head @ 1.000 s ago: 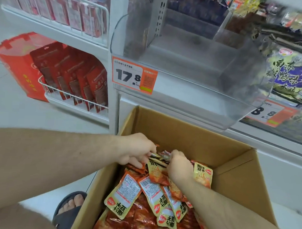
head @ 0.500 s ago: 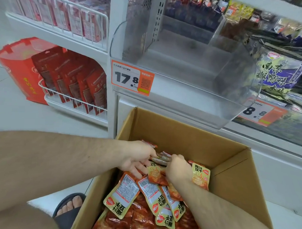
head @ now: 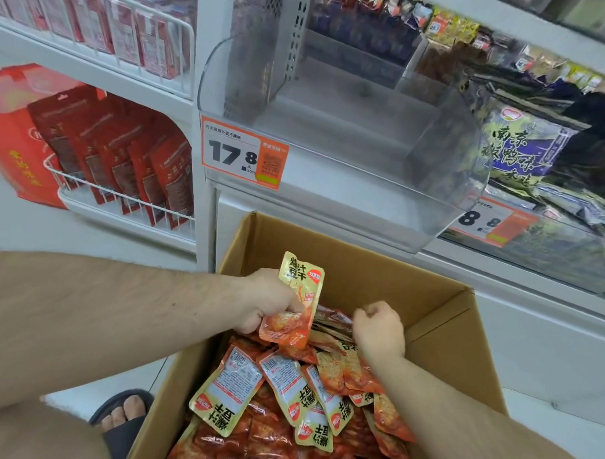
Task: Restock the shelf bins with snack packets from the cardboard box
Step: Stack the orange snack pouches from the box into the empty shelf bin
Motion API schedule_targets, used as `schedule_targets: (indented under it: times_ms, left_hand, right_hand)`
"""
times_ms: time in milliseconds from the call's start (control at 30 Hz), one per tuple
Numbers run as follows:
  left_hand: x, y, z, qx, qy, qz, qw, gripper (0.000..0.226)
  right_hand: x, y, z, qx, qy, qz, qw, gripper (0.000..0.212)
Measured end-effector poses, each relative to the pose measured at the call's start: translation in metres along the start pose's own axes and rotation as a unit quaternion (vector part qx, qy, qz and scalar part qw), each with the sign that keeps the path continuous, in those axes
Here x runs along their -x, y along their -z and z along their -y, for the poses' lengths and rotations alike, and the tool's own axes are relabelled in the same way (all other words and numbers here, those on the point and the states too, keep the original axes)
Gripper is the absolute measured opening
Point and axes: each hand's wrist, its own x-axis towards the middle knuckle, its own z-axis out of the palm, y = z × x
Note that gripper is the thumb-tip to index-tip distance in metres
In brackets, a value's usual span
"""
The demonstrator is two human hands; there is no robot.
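An open cardboard box (head: 439, 302) stands on the floor below the shelf, filled with several orange and yellow snack packets (head: 278, 396). My left hand (head: 268, 298) grips one upright packet (head: 297, 297) lifted above the pile near the box's back wall. My right hand (head: 380, 330) is curled over the pile beside it, its fingers down among stacked packets (head: 332, 324); whether it holds any is hidden. A clear plastic shelf bin (head: 347, 196) with nothing visible inside sits right above the box, with an orange 17.8 price tag (head: 243, 153) on its front.
To the right, a neighbouring bin (head: 550, 258) holds dark green and purple packets. To the left, wire racks (head: 124, 199) hold red pouches, and a red carton (head: 9, 133) stands on the floor. My sandalled foot (head: 123, 415) is beside the box's left corner.
My left hand has pulled one packet up out of the pile and holds it upright. My right hand shifted slightly right, staying on the pile.
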Motion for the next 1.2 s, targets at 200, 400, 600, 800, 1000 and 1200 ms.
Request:
schedule_targets:
  times_ms: [200,400,600,800,1000,1200]
  left_hand:
    - [-0.005,0.012,0.007,-0.001,0.023,0.026,0.999,0.031]
    - [-0.01,0.016,0.01,0.007,0.029,0.036,0.999,0.036]
    - [-0.007,0.023,0.006,0.015,-0.018,0.011,1.0,0.04]
    - [0.018,0.022,-0.014,0.022,-0.07,0.061,0.995,0.047]
    - [0.049,0.019,-0.032,0.043,-0.109,0.12,0.986,0.063]
    - [0.076,0.022,-0.054,0.011,-0.207,0.113,0.972,0.034]
  right_hand:
    - [-0.048,-0.019,-0.06,0.102,-0.214,0.097,0.967,0.073]
    - [-0.049,-0.021,-0.075,0.107,-0.197,0.072,0.972,0.053]
    - [-0.007,0.034,-0.021,-0.054,-0.058,0.092,0.993,0.007]
    - [0.066,0.086,0.044,-0.283,0.013,0.272,0.92,0.016]
    - [0.093,0.091,0.089,-0.293,0.041,0.266,0.917,0.014]
    - [0.101,0.113,0.125,-0.27,0.091,0.255,0.924,0.016]
